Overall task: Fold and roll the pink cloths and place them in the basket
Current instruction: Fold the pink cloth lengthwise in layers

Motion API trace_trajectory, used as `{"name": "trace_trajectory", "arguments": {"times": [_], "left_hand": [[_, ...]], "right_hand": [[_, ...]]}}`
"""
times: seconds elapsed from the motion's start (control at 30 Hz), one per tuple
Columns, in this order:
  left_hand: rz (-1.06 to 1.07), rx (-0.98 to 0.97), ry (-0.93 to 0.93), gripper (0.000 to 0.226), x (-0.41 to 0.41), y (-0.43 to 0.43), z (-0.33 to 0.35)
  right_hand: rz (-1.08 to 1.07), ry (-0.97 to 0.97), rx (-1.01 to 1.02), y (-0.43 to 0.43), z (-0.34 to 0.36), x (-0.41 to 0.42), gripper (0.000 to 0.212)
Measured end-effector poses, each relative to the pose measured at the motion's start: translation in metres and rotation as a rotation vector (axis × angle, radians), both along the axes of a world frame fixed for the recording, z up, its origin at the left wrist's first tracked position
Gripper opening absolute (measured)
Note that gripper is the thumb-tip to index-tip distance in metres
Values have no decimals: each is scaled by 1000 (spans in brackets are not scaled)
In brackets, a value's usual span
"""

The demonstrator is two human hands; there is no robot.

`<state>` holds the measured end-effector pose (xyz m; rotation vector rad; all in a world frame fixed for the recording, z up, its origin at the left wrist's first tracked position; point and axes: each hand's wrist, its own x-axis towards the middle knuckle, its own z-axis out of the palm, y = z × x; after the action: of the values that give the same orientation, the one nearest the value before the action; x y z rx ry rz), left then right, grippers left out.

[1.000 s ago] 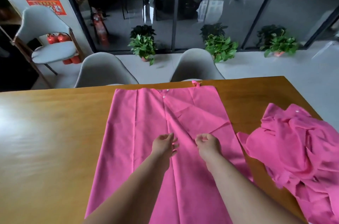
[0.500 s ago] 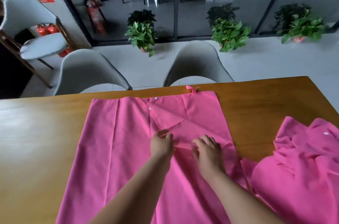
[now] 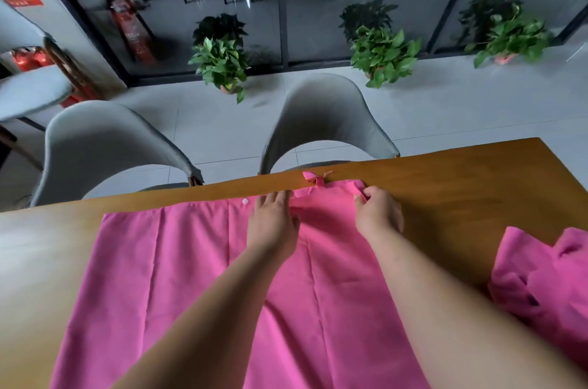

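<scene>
The flat bright-pink fabric cloth (image 3: 191, 277) lies spread on the brown wooden worktop (image 3: 477, 185), its far edge near the rim. The left hand (image 3: 273, 226) presses it, fingers straight, grip open. The right hand (image 3: 378, 213) has its grip pinched on the far corner. Pulling unevenly there would likely skew the fold or drag fabric off the rim. No basket shows.

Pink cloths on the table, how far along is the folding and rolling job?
Early. Done: one spread cloth lies flat on the table. In hand: the left hand presses near its far edge while the right hand pinches the far corner, so folding is only starting. Left: rolling it, then the crumpled pile at the right, untouched. No basket is in view.
</scene>
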<state>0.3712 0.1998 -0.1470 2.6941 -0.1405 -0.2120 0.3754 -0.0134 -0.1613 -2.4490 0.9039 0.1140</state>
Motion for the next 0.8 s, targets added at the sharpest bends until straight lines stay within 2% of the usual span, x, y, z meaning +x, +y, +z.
{"name": "trace_trajectory", "arguments": {"times": [0.07, 0.27, 0.4, 0.5, 0.63, 0.8], "left_hand": [[-9, 98, -34, 40, 13, -3, -4], [-44, 222, -96, 35, 44, -4, -18], [-66, 137, -57, 25, 59, -1, -20], [-83, 57, -57, 18, 66, 2, -24], [-90, -15, -116, 20, 67, 0, -22], [-132, -12, -36, 27, 73, -8, -19]], "right_hand": [[-34, -29, -21, 1, -5, 5, 23], [-78, -55, -46, 1, -9, 20, 22], [-40, -70, -42, -11, -13, 28, 13], [-21, -216, -3, -19, -10, 26, 16], [-3, -316, 8, -26, -6, 24, 18], [1, -335, 19, -37, -6, 29, 21]]}}
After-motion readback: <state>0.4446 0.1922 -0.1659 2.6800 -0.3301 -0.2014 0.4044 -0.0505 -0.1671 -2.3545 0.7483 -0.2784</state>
